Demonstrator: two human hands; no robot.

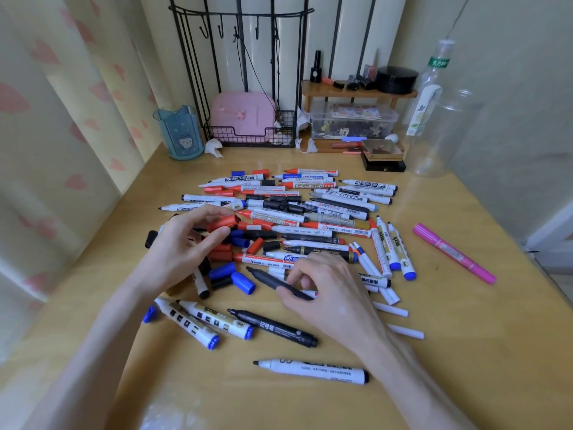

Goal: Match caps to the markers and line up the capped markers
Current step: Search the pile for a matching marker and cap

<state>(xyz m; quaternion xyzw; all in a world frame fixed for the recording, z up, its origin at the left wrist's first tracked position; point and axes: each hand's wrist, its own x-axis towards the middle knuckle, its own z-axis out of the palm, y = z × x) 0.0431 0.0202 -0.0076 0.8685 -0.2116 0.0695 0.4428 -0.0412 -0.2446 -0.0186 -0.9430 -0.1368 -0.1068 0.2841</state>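
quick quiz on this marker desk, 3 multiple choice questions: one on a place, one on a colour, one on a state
1. Where does the pink marker lie?
A. in the pen cup
B. on the wooden shelf
C. alone on the table, right of the pile

2. What colour is the cap that the left hand pinches?
A. red
B. blue
C. black

3. The black marker that the right hand grips is
A. capped
B. uncapped, tip bare
C. snapped in two

Answers: 1 C, it lies on bare wood apart from the heap. 2 A, the pinched cap is plainly red. 3 B, its dark tip sticks out with no cap on it.
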